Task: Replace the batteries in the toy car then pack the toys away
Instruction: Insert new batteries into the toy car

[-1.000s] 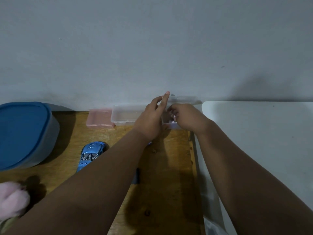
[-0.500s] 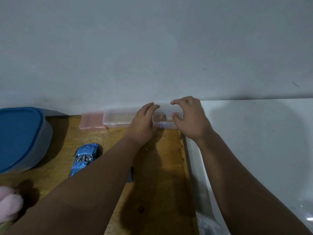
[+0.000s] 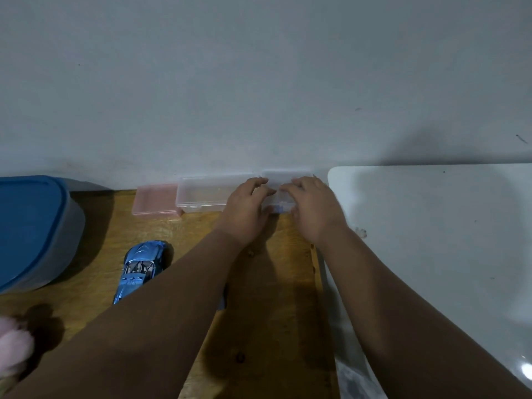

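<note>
A shiny blue toy car (image 3: 142,266) lies on the wooden table (image 3: 267,312), left of my left forearm. At the back, against the wall, stands a small clear plastic box (image 3: 277,198) with something small and bluish inside. Both my hands are on it: my left hand (image 3: 244,208) rests its fingers on the box's left part, and my right hand (image 3: 313,208) lays its fingers over the right part of the lid. A small dark bluish piece (image 3: 223,300) peeks out from under my left forearm; what it is cannot be told.
A long clear box (image 3: 201,194) and a pink box (image 3: 155,201) line the wall to the left. A large container with a blue lid (image 3: 31,226) fills the far left. A pink plush toy (image 3: 14,349) shows at the bottom left. A white tabletop (image 3: 431,226) adjoins on the right.
One second ago my hands held the small box with its lid up. The lid has come down, and both hands now lie flatter on top of it.
</note>
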